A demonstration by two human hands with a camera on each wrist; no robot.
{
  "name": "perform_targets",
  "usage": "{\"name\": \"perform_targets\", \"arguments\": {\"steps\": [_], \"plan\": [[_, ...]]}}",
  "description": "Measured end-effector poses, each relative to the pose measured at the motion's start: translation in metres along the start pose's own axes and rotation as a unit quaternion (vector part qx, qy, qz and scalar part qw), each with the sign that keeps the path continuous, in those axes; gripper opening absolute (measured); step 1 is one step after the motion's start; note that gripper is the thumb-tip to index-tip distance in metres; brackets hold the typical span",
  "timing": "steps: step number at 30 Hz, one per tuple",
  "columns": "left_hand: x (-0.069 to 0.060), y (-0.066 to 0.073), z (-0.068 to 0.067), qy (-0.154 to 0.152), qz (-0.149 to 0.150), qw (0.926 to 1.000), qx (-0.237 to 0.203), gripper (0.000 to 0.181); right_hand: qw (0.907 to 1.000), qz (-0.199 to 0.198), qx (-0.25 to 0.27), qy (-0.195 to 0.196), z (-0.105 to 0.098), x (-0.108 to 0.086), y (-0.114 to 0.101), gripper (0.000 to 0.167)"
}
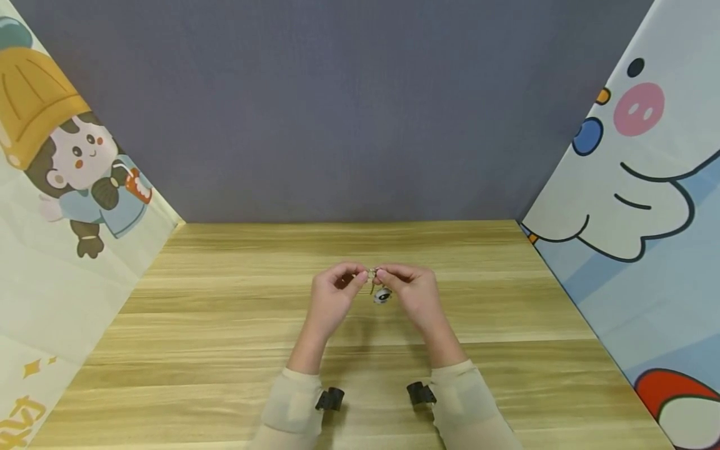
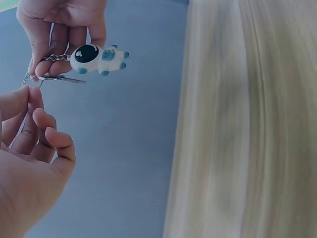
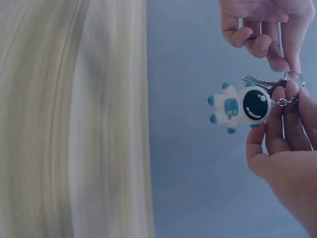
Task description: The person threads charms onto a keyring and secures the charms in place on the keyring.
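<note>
A white astronaut figure (image 3: 233,106) with a dark visor and teal feet and hands dangles from a short metal chain (image 3: 283,102). The chain leads to a metal split ring (image 3: 294,75), on which a key (image 3: 256,82) also hangs. My left hand (image 1: 330,295) pinches the ring between thumb and forefinger, its other fingers loosely bent. On the opposite side, my right hand (image 1: 415,292) pinches the ring where the chain joins it, and its fingertips partly hide that spot. Both hands are raised above the table, fingertips almost meeting.
The wood-grain table (image 1: 225,350) lies under both hands. A grey-blue panel (image 1: 349,112) stands behind it. Printed cartoon panels flank it on the left (image 1: 62,250) and right (image 1: 619,275). Each sleeve carries a black wrist mount (image 1: 330,399).
</note>
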State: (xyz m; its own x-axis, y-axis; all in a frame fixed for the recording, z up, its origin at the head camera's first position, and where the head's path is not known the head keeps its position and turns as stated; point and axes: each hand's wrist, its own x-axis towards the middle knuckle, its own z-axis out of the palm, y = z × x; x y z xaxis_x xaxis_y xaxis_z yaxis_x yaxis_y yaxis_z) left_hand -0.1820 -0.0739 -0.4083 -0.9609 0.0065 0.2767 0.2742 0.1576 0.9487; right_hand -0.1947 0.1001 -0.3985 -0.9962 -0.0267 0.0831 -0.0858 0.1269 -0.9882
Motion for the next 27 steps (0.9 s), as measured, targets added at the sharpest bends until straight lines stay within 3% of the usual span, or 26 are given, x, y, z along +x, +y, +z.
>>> {"name": "perform_targets", "arguments": {"steps": [6, 13, 21, 27], "plan": [[-0.001, 0.007, 0.000, 0.002, 0.072, 0.9951, 0.067, 0.010, 0.9991, -0.017, -0.039, -0.005, -0.003, -0.003, -0.007, 0.016], [-0.003, 0.013, 0.000, -0.003, 0.152, 0.9803, 0.126, 0.008, 0.9933, -0.035, -0.110, -0.006, -0.006, -0.008, -0.013, 0.015], [-0.005, 0.014, -0.001, -0.009, 0.188, 0.9661, 0.177, 0.007, 0.9774, -0.114, -0.178, -0.014, -0.008, -0.017, -0.021, 0.017], [-0.008, 0.015, -0.001, -0.013, 0.193, 0.9599, 0.203, 0.007, 0.9678, -0.141, -0.208, -0.014, -0.007, -0.020, -0.020, 0.017]]}}
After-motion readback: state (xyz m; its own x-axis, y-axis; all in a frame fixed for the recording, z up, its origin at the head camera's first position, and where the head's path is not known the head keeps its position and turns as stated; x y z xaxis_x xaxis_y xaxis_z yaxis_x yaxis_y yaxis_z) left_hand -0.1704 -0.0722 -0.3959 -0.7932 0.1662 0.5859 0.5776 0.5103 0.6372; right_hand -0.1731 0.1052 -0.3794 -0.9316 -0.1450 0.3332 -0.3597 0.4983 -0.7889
